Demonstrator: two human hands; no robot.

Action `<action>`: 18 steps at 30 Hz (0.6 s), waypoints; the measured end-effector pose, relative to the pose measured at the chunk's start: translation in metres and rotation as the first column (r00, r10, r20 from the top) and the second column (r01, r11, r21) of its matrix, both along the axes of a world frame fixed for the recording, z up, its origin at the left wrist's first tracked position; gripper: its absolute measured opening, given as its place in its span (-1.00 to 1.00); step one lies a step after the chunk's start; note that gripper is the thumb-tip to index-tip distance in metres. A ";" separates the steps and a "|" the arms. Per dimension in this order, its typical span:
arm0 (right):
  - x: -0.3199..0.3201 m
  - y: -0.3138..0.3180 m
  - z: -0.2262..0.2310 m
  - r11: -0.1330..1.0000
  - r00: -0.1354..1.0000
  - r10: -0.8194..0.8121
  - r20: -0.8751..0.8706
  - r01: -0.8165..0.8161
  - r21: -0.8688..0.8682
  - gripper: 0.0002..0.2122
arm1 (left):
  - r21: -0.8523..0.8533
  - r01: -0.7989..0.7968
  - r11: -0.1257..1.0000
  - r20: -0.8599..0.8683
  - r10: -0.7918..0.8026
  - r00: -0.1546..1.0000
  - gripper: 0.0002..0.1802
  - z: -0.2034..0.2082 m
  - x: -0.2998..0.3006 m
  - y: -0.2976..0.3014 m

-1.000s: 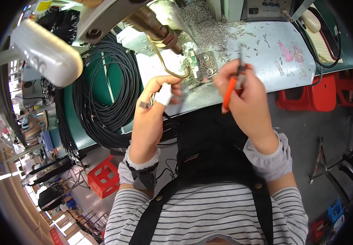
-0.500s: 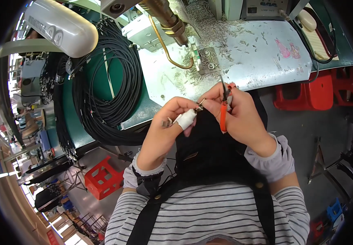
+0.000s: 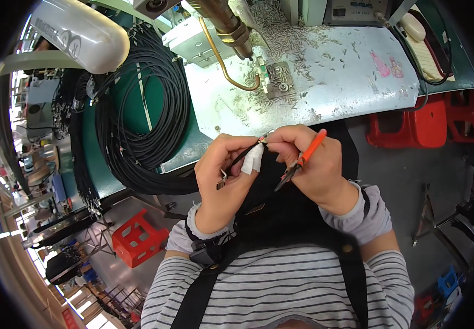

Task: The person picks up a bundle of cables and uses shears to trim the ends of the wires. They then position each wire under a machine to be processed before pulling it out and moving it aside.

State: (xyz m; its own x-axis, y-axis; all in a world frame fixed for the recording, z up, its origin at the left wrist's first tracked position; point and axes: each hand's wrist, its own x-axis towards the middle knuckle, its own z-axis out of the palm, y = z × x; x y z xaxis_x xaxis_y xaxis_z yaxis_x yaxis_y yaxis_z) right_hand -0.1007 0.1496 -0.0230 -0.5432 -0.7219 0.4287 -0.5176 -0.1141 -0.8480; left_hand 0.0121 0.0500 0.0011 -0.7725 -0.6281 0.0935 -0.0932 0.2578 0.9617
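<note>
Both my hands meet just in front of the metal work plate. My left hand [image 3: 217,183] is closed on a black cable [image 3: 241,156], holding its end up between thumb and forefinger. White tape [image 3: 252,160] wraps the left thumb, and a small metal piece [image 3: 221,180] shows at the thumb's base. At the cable end [image 3: 262,140] a bit of red and bright metal shows. My right hand [image 3: 324,172] pinches close to that end. Tucked across its fingers is an orange-handled pair of snips or small pliers [image 3: 304,158], dark pointed jaws towards my lap.
A machine head with a nozzle [image 3: 237,41] and copper tube [image 3: 220,63] stands over the plate [image 3: 352,90]. Small metal pins [image 3: 281,33] lie scattered there. Coiled black cables [image 3: 108,131] lie on the left. Red stools [image 3: 138,238] stand on the floor.
The orange-handled tool has turned over in my right hand: its jaws pointed away and now point towards me. My left hand has turned, showing more of the black cable.
</note>
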 end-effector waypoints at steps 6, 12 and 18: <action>-0.001 -0.002 0.018 0.976 0.491 0.129 0.861 -0.216 -0.023 -0.92 | 0.067 -0.056 0.996 -0.133 0.065 0.989 -0.77 0.003 -0.008 0.003; 0.007 -0.003 0.006 0.998 0.860 0.017 0.510 -0.045 0.043 -0.91 | -0.152 0.050 0.987 -0.021 -0.054 0.998 -0.76 -0.003 -0.004 -0.003; -0.006 -0.001 0.017 0.981 0.610 0.158 0.776 -0.188 -0.052 -0.93 | 0.505 0.009 0.863 -0.046 0.016 0.999 -0.79 0.008 -0.010 -0.001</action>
State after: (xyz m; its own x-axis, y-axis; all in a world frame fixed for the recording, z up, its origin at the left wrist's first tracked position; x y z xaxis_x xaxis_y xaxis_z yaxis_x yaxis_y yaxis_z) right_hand -0.1064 0.1484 -0.0058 -0.5254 -0.8431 -0.1146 0.3580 -0.0968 -0.9287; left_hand 0.0018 0.0489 0.0091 -0.7729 -0.6018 -0.2009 -0.0448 -0.2641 0.9635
